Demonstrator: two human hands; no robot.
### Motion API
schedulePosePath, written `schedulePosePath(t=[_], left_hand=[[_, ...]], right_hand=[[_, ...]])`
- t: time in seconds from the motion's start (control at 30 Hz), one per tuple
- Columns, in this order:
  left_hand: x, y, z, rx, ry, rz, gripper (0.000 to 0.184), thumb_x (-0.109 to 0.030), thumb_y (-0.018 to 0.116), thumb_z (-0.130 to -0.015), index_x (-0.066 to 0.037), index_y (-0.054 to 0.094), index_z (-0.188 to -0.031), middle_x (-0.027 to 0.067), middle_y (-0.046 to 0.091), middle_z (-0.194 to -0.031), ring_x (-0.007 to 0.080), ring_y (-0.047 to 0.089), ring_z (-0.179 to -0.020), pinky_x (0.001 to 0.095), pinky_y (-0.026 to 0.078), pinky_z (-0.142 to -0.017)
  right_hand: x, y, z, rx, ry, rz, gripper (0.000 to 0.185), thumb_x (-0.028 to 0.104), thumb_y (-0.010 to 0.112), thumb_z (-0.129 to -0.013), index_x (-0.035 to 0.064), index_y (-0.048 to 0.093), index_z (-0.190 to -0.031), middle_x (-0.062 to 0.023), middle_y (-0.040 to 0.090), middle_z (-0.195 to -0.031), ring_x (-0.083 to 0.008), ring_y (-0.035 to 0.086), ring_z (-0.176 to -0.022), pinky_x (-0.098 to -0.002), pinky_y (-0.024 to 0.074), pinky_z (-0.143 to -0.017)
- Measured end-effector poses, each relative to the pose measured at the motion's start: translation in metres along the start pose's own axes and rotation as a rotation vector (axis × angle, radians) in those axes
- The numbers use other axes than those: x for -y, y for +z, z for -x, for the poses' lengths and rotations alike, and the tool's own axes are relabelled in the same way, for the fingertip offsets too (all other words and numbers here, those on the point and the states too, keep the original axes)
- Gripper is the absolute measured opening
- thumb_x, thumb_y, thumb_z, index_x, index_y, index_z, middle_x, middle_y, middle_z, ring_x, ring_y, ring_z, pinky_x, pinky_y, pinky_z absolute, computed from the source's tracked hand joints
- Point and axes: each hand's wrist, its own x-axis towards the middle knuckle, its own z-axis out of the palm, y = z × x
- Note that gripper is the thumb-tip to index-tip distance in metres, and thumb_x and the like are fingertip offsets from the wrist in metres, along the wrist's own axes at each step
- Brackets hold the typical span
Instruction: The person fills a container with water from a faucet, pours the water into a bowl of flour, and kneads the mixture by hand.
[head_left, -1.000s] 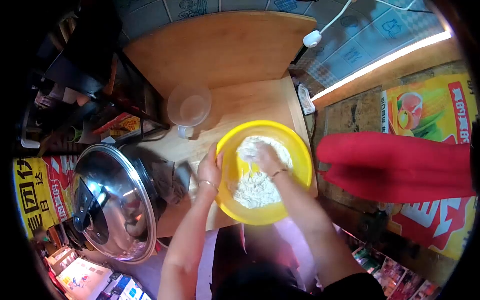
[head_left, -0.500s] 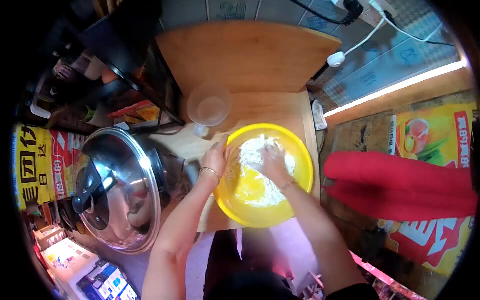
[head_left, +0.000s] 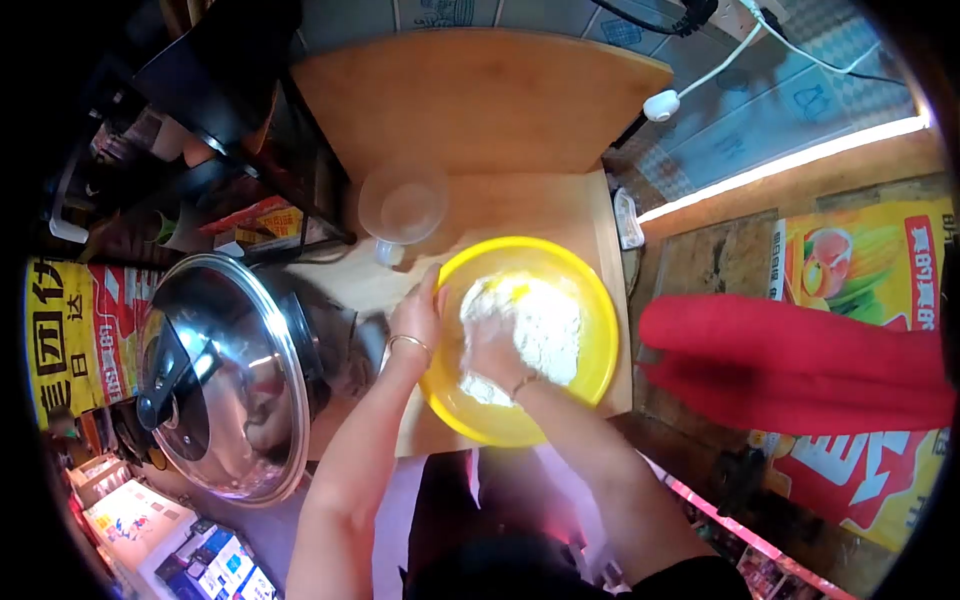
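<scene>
my left hand (head_left: 418,315) gripped the yellow bowl (head_left: 601,340) by its rim | my right hand (head_left: 490,345) was blurred in white flour (head_left: 550,325) | i couldn't tell if open or closed

1. Lid (head_left: 245,375): shiny, black handle, left side.
2. Cup (head_left: 404,200): clear, handle toward camera, near rack.
3. Rack (head_left: 318,165): black, cluttered, contents mostly too dark to tell.
4. Board (head_left: 480,100): wood, at back, tiles (head_left: 450,12) behind.
5. Switch (head_left: 661,105): white, on white cord.
6. Bright strip (head_left: 790,168): runs along right wall.
7. Red cloth (head_left: 780,350): lies across yellow printed sheet (head_left: 870,270).
8. Second yellow sheet (head_left: 52,340): far left, printed.
</scene>
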Motion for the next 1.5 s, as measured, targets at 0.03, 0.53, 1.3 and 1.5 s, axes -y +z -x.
schedulePosePath(t=[0.03, 0.53, 1.3, 1.5], left_hand=[[-0.001, -0.002, 0.001, -0.016, 0.005, 0.001, 0.036, -0.028, 0.051, -0.089, -0.014, 0.046, -0.123, 0.0184, 0.062, -0.087, 0.0376, 0.06, -0.077, 0.0469, 0.047, -0.065], [-0.006, 0.002, -0.001, -0.006, -0.048, -0.011, 0.035, -0.029, 0.049, -0.09, -0.018, 0.046, -0.123, 0.02, 0.062, -0.084, 0.0397, 0.059, -0.075, 0.0484, 0.047, -0.063], [-0.008, 0.013, 0.004, -0.002, 0.032, -0.038, 0.037, -0.028, 0.051, -0.089, -0.018, 0.044, -0.123, 0.0181, 0.062, -0.085, 0.0378, 0.06, -0.076, 0.0474, 0.047, -0.064], [-0.01, 0.009, 0.005, -0.033, 0.051, -0.007, 0.036, -0.026, 0.052, -0.089, -0.016, 0.045, -0.122, 0.0194, 0.062, -0.085, 0.0381, 0.06, -0.075, 0.0472, 0.047, -0.063]], right_hand=[[-0.001, 0.014, 0.024, -0.038, -0.185, -0.104, 0.047, 0.037, 0.05, -0.081, 0.0091, 0.054, -0.119, -0.0179, 0.048, -0.127, -0.0375, 0.034, -0.126, -0.0633, 0.0101, -0.103], [-0.025, -0.055, 0.09, 0.058, -0.874, -0.057, 0.027, 0.022, 0.045, -0.086, 0.0062, 0.058, -0.103, -0.0129, 0.057, -0.109, -0.0279, 0.05, -0.11, -0.0425, 0.0367, -0.096], [-0.082, -0.019, 0.023, -0.25, -0.15, -0.064, 0.024, 0.021, 0.052, -0.079, 0.0079, 0.063, -0.096, -0.0105, 0.058, -0.106, -0.0328, 0.045, -0.11, -0.0547, 0.0303, -0.093], [-0.057, -0.004, 0.098, -0.056, -0.501, -0.093, 0.035, 0.023, 0.054, -0.076, 0.0103, 0.061, -0.108, -0.0153, 0.055, -0.113, -0.0336, 0.04, -0.119, -0.0585, 0.0257, -0.095]])
